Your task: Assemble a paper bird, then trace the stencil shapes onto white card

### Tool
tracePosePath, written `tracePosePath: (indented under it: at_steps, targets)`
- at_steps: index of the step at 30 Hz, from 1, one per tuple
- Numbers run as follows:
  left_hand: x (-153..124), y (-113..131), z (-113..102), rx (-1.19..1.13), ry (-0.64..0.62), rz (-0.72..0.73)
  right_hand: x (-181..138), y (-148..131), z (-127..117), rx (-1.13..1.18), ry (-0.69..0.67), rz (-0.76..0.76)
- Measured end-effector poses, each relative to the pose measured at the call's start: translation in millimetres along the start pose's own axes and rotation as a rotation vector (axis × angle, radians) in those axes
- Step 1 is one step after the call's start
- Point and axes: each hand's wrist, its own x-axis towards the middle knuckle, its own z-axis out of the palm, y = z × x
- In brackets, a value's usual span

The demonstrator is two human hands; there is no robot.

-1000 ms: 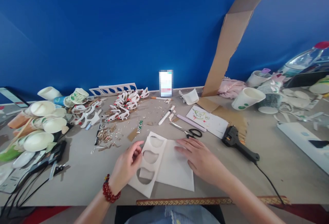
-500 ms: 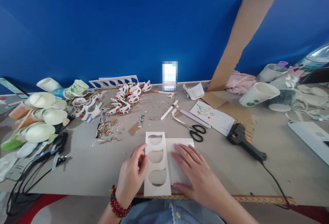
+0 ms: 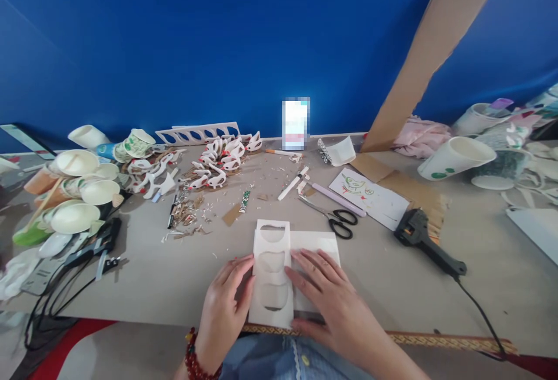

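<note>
In front of me lies a white card strip [image 3: 271,243] with several rounded cut-out holes in a column. A plain white sheet or card [image 3: 314,240] sits beside it on the right, partly covered by the strip's edge. My left hand [image 3: 226,296], with a red bead bracelet [image 3: 197,357] at the wrist, has its curved fingertips against the strip's left edge, thumb and forefinger apart. Spread over the plain sheet, my right hand [image 3: 337,298] presses flat, and its fingertips reach the strip's right edge.
Scissors [image 3: 342,223], a lilac pen-like tool [image 3: 337,199], a bird drawing [image 3: 360,189] and a glue gun [image 3: 429,244] lie ahead to the right. White cut-out pieces [image 3: 218,159] and scraps [image 3: 189,214] are ahead left. Paper cups [image 3: 78,217] crowd the left; a phone-like screen [image 3: 295,124] stands behind.
The whole view has shifted slightly. My left fingers have come against the strip's left edge, and my right fingertips now touch its right edge.
</note>
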Motion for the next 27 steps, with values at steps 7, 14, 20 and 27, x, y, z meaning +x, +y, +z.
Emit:
tracePosePath:
  at_steps: [7,14,20,27]
  targets:
    - [1.7,6.5,4.8,0.005,0.001,0.041,1.5,3.2,-9.8,0.011,-0.013,0.016]
    - [-1.6,2.7,8.4,0.027,0.019,0.097,0.7,9.5,-8.8,0.007,0.008,-0.009]
    - [-4.8,0.5,9.4,0.053,0.017,0.139,0.2,11.5,-1.1,-0.018,0.031,-0.008]
    - [-7.4,-0.7,5.9,0.122,-0.048,0.164,-0.1,12.0,-1.7,-0.03,0.032,-0.028]
